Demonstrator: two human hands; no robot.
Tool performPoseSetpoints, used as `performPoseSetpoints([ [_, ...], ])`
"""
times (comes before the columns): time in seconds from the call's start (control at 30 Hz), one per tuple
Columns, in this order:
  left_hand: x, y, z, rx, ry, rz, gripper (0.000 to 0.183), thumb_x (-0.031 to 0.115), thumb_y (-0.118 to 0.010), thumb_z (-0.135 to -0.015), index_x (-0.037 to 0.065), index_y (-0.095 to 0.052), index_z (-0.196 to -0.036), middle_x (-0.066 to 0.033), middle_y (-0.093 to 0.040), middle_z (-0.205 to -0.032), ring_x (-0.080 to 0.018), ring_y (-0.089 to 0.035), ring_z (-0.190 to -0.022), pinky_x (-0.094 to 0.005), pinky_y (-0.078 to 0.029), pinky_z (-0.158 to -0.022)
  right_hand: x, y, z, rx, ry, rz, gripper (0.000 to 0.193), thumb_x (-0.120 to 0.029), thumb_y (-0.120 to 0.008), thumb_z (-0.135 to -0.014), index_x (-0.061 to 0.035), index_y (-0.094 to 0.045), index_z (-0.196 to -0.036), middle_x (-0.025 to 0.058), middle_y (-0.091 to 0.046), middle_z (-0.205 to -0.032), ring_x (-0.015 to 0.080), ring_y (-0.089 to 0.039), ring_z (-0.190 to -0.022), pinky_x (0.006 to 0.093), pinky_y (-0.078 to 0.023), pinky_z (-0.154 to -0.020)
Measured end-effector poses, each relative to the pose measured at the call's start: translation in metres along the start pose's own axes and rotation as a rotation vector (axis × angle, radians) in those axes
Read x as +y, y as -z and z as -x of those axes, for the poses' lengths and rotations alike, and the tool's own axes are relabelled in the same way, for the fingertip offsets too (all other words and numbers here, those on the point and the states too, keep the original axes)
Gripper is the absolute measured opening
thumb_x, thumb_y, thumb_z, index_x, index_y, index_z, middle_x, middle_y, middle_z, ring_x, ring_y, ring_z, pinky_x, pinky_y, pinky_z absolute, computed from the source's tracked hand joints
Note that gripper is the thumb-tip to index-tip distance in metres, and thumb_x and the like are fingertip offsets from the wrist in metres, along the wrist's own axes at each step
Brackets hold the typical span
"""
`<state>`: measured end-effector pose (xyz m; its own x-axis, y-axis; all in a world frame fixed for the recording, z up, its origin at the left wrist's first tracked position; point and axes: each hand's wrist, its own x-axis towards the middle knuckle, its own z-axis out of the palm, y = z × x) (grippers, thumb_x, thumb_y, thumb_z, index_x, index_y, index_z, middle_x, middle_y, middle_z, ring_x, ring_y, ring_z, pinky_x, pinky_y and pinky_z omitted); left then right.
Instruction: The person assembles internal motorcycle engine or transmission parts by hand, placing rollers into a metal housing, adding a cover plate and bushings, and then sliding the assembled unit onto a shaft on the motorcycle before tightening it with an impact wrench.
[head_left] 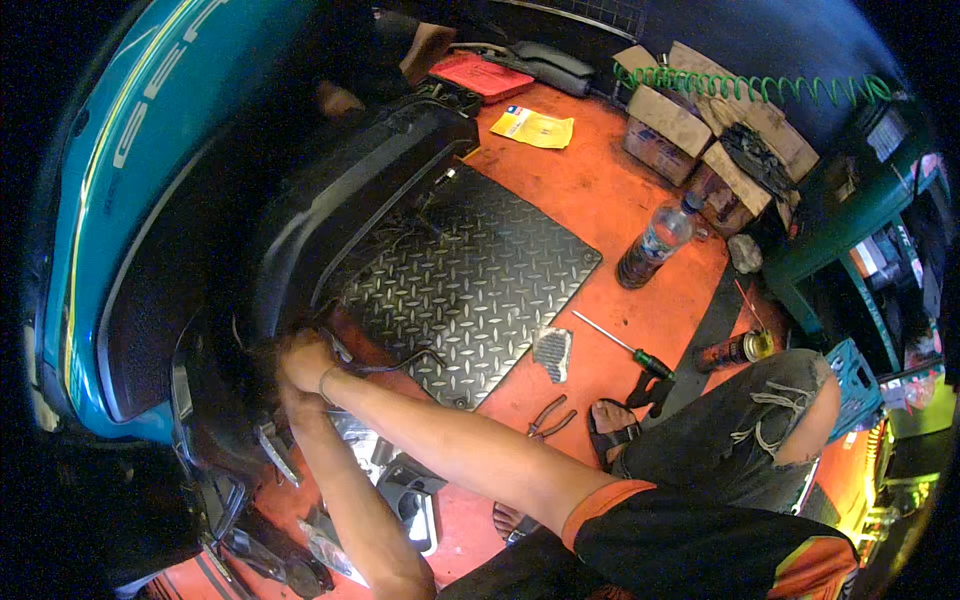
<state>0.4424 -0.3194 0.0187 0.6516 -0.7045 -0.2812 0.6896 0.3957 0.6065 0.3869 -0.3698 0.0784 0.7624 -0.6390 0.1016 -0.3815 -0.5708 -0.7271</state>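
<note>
Both my arms reach in to the lower part of a teal scooter [150, 140] with a dark body cover [330, 190]. My right hand [308, 362] is against the dark underside of that body, its fingertips lost in shadow. Just below and partly behind it is my left hand [290, 392], of which little more than the wrist shows. Whatever the fingers touch is hidden. Beside my right hand lies a black checker-pattern mat [480, 270] with a bent rod or cable over its near edge. Under my forearms are a chrome-and-black part [405, 500] and a metal lever [279, 452].
On the orange floor lie pliers [548, 418], a green-handled screwdriver [650, 362], a ribbed grey scrap [552, 355] and a yellow packet [533, 127]. A bottle [655, 245], a can [728, 350] and cardboard boxes [665, 135] stand right. Another person's hand [340, 100] shows behind the scooter.
</note>
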Motion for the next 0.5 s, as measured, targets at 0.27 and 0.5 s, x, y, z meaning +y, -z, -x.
performPoseSetpoints([
  [0.27,0.001,0.009,-0.01,-0.158,0.031,0.127,0.036,0.031,-0.037,-0.103,0.005,-0.057,-0.119,-0.0066,-0.059,-0.117,-0.0201,-0.056,-0.107,-0.035,-0.048,-0.093,0.002,-0.011,-0.023,0.132,-0.01,-0.172,0.037,-0.023,-0.042,-0.096,-0.0065,-0.067,-0.118,0.0178,-0.065,-0.12,0.0347,-0.062,-0.11,0.0454,-0.05,-0.093],
  [0.5,-0.002,-0.051,0.027,0.043,-0.034,-0.108,0.026,0.019,-0.057,-0.095,0.001,-0.059,-0.115,-0.0096,-0.064,-0.11,-0.0228,-0.06,-0.095,-0.0365,-0.048,-0.092,0.036,0.186,0.026,-0.541,0.471,0.382,0.042,-0.038,-0.05,-0.094,-0.0065,-0.07,-0.113,0.0169,-0.066,-0.121,0.0367,-0.061,-0.113,0.0456,-0.048,-0.096],
])
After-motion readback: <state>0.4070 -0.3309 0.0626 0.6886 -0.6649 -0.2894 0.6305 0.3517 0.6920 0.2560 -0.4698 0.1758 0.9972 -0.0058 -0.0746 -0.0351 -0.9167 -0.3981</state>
